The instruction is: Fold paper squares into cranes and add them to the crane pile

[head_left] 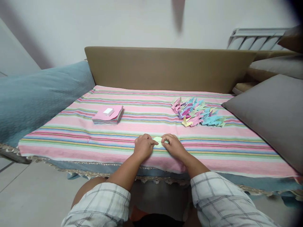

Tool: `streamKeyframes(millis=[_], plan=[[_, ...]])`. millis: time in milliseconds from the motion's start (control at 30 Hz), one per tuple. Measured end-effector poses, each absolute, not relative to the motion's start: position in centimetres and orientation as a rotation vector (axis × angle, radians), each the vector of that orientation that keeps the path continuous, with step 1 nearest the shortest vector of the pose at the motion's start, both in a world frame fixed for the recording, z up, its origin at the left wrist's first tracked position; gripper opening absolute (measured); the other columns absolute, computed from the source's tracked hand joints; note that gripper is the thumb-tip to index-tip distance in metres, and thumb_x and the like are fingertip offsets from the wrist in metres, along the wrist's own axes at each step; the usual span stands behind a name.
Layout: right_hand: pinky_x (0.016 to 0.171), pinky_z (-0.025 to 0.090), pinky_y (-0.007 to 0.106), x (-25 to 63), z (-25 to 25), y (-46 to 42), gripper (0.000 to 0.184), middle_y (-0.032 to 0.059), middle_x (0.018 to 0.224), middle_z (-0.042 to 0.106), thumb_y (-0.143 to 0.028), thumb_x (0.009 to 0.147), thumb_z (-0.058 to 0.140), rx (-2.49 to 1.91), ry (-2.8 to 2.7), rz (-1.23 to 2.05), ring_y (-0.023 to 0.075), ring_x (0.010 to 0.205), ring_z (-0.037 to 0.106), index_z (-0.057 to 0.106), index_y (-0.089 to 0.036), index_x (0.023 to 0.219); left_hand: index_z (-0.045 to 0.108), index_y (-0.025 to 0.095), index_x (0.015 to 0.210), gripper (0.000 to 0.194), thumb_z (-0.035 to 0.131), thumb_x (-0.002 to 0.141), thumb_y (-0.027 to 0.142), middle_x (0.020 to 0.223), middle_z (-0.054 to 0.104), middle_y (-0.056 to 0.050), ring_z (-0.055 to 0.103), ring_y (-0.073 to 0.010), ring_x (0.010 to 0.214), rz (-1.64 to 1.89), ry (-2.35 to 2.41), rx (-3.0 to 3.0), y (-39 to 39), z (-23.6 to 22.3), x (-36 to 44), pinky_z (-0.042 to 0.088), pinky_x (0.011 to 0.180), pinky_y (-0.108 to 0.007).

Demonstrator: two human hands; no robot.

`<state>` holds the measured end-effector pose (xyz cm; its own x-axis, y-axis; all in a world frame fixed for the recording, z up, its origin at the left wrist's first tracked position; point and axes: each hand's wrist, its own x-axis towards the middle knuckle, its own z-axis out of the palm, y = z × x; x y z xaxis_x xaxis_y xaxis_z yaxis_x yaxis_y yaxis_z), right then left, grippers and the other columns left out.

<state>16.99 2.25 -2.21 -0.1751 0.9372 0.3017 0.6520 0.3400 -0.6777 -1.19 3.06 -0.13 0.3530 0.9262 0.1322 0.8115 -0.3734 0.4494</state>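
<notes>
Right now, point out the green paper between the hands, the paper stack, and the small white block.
Green paper (157, 138): head view, exposed upper part.
Paper stack (106, 117): head view, pink top, near edge.
White block (108, 111): head view, middle of its top face.

Passage: unobstructed lane over the striped cloth (148, 113), ahead of the left hand (143, 147) and right hand (173, 146), bounded by the brown backrest (165, 67). Obstacles: paper stack (106, 117), ahead-left of the former; folded-paper heap (197, 113), ahead-right of the latter; grey cushion (272, 113), farther right.
</notes>
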Motion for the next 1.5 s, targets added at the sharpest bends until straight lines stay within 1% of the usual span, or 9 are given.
streamKeyframes(millis=[200, 333, 533, 667, 833, 1033, 1200, 1400, 1500], plan=[[0.091, 0.04, 0.039, 17.5, -2.2, 2.0, 0.025, 0.0039, 0.105, 0.064, -0.007, 0.073, 0.043, -1.374, -1.918, 0.529, 0.0207, 0.101, 0.053, 0.062, -0.022, 0.08, 0.071, 0.04, 0.093, 0.026, 0.052, 0.083, 0.025, 0.098, 0.059, -0.003, 0.049, -0.0222, 0.095, 0.485, 1.559, 2.352, 3.0, 0.0, -1.2, 0.035, 0.082, -0.038], [0.095, 0.038, 0.042, 17.6, -2.0, 1.4, 0.029, 0.0072, 0.118, 0.057, -0.007, 0.071, 0.048, -1.273, -2.066, 0.293, 0.0236, 0.112, 0.046, 0.066, -0.021, 0.089, 0.07, 0.04, 0.095, 0.027, 0.05, 0.085, 0.025, 0.099, 0.059, -0.003, 0.049, -0.0221, 0.095, 0.473, 1.553, 2.385, 3.0, 0.0, -1.2, 0.035, 0.082, -0.038], [0.09, 0.04, 0.041, 17.5, -1.6, 0.8, 0.026, 0.0048, 0.108, 0.065, -0.013, 0.078, 0.051, -1.254, -2.29, 0.154, 0.0222, 0.101, 0.053, 0.068, -0.023, 0.096, 0.07, 0.04, 0.097, 0.029, 0.047, 0.086, 0.025, 0.1, 0.06, -0.002, 0.051, -0.0214, 0.094, 0.445, 1.539, 2.465, 2.9, 0.1, -1.5, 0.038, 0.081, -0.036], [0.09, 0.04, 0.041, 17.5, -1.2, 0.8, 0.022, 0.0034, 0.111, 0.066, -0.018, 0.08, 0.054, -1.298, -2.34, 0.131, 0.0225, 0.102, 0.056, 0.068, -0.024, 0.095, 0.071, 0.033, 0.096, 0.029, 0.051, 0.082, 0.018, 0.104, 0.063, -0.003, 0.054, -0.0211, 0.095, 0.417, 1.422, 2.551, 3.0, 0.5, -2.2, 0.04, 0.084, -0.036], [0.089, 0.041, 0.039, 17.7, -1.1, 0.9, 0.019, 0.0034, 0.112, 0.065, -0.025, 0.081, 0.057, -1.292, -2.35, 0.161, 0.0216, 0.103, 0.057, 0.067, -0.025, 0.098, 0.072, 0.024, 0.093, 0.019, 0.06, 0.078, 0.025, 0.103, 0.066, -0.004, 0.057, -0.0217, 0.098, 0.437, 1.255, 2.649, 3.4, 0.6, -3.1, 0.041, 0.087, -0.035], [0.089, 0.039, 0.038, 17.6, -1.2, 0.9, 0.021, 0.0044, 0.112, 0.065, -0.033, 0.079, 0.063, -1.286, -2.327, 0.143, 0.0219, 0.102, 0.057, 0.066, -0.024, 0.098, 0.067, 0.02, 0.087, 0.019, 0.05, 0.087, 0.028, 0.088, 0.066, -0.005, 0.057, -0.0203, 0.085, 0.437, 1.268, 2.878, 3.3, 0.3, -2.8, 0.04, 0.076, -0.034], [0.086, 0.038, 0.036, 17.1, -1.0, 0.6, 0.02, 0.0053, 0.104, 0.068, -0.033, 0.08, 0.062, -1.311, -2.29, 0.079, 0.0213, 0.096, 0.059, 0.063, -0.022, 0.096, 0.06, 0.02, 0.086, 0.014, 0.049, 0.088, 0.027, 0.086, 0.065, -0.005, 0.054, -0.0207, 0.085, 0.509, 1.348, 2.974, 3.2, 0.0, -2.5, 0.037, 0.082, -0.037], [0.081, 0.036, 0.031, 16.4, -1.4, 0.6, 0.011, 0.005, 0.088, 0.07, -0.027, 0.085, 0.055, -1.369, -2.236, -0.018, 0.0185, 0.086, 0.06, 0.063, -0.02, 0.085, 0.059, 0.02, 0.084, 0.015, 0.046, 0.089, 0.026, 0.081, 0.065, -0.004, 0.057, -0.0189, 0.082, 0.575, 1.343, 2.846, 2.8, 0.3, -2.3, 0.033, 0.094, -0.042], [0.08, 0.036, 0.03, 16.2, -1.5, 0.6, 0.013, 0.0051, 0.084, 0.069, -0.025, 0.086, 0.052, -1.388, -2.185, -0.03, 0.0184, 0.083, 0.06, 0.063, -0.019, 0.082, 0.059, 0.019, 0.095, 0.019, 0.049, 0.087, 0.032, 0.091, 0.065, -0.007, 0.058, -0.0206, 0.089, 0.755, 1.271, 2.615, 2.8, 0.4, -2.3, 0.038, 0.091, -0.041]])
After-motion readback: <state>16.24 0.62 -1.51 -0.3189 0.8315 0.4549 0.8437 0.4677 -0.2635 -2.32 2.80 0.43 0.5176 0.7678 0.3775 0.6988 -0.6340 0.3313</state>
